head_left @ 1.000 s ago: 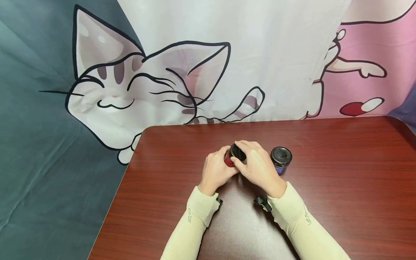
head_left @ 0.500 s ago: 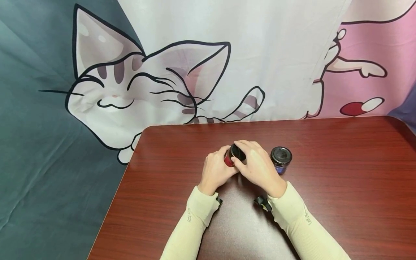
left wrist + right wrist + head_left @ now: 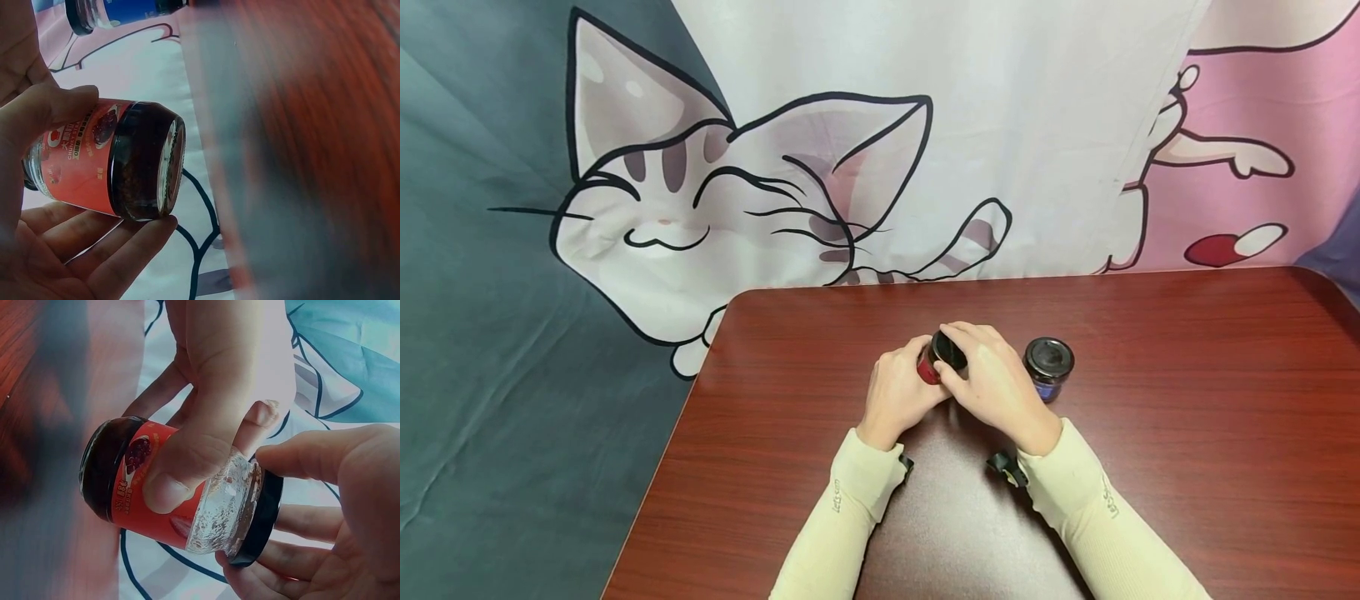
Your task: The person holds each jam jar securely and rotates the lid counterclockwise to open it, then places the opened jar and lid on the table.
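Observation:
A glass jar with a red label and dark contents at its base is held tilted, clear of the tabletop in the wrist views. My left hand grips its body, thumb across the label and fingers around the far side. Over the top, my right hand holds the black lid between thumb and fingers. The lid sits on the jar's mouth, with clear glass showing below it. In the left wrist view, the jar's base faces the table, and the lid is mostly hidden behind the hand.
Just right of my right hand, a second jar with a black lid and blue label stands upright on the reddish-brown wooden table. Behind the table's far edge hangs a curtain printed with a cartoon cat.

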`<action>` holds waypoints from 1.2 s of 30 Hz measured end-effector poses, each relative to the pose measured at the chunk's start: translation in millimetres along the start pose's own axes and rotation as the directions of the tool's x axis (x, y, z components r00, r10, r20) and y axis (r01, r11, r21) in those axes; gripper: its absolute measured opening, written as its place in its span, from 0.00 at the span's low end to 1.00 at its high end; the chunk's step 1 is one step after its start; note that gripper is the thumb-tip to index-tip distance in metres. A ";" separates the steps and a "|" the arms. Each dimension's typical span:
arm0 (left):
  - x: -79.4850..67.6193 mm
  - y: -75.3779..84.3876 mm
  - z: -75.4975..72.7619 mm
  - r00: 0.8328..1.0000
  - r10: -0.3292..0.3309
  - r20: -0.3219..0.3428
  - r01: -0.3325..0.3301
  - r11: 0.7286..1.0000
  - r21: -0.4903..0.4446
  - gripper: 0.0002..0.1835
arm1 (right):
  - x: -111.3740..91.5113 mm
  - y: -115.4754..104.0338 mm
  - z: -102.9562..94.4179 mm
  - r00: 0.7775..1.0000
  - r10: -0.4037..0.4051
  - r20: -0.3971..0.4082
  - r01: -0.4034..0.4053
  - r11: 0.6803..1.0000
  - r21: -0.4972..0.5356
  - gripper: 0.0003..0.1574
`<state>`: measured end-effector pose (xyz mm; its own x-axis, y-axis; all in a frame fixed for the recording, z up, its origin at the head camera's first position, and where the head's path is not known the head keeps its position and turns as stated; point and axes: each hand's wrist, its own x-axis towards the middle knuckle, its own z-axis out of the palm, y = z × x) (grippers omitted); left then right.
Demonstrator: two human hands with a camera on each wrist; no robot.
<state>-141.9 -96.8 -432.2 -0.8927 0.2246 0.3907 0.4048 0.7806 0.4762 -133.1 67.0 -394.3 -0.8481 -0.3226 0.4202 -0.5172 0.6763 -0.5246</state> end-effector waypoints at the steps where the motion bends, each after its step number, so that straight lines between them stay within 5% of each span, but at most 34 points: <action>1: 0.0 -0.1 0.0 1.000 0.002 -0.002 -0.002 1.000 0.000 0.28 | -0.1 -0.2 0.0 1.000 0.001 0.000 -0.001 1.000 0.000 0.29; 36: -0.9 1.2 3.4 1.000 0.008 -0.005 -0.008 1.000 -0.018 0.27 | -1.3 1.8 0.7 1.000 0.003 -0.020 -0.003 0.999 0.038 0.29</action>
<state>-141.3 -94.2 -434.6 -0.8884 0.2275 0.3987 0.4154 0.7681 0.4873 -133.0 68.2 -396.3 -0.8474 -0.3069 0.4333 -0.5189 0.6518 -0.5531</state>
